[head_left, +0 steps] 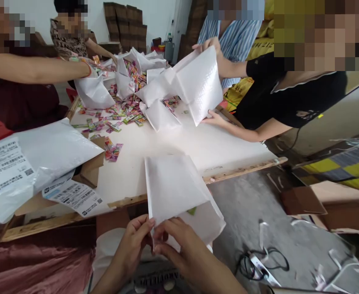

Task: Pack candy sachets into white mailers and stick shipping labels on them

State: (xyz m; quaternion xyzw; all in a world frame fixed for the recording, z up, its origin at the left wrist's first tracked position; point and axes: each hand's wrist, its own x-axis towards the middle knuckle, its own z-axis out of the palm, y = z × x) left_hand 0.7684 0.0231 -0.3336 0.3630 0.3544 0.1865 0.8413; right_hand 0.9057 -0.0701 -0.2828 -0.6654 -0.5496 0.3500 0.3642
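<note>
My left hand and my right hand pinch the near end of a white padded mailer envelope. The envelope sticks out past the near edge of the white table, its far end resting on the tabletop. Something small and green shows through it near the lower edge. Both hands have their fingers closed on the envelope's open end, just in front of my lap.
Colourful small sachets lie scattered at the table's far side among white bags. A cardboard box with labelled mailers sits at left. Other people work around the table; one opposite holds a white mailer. Cables lie on the floor.
</note>
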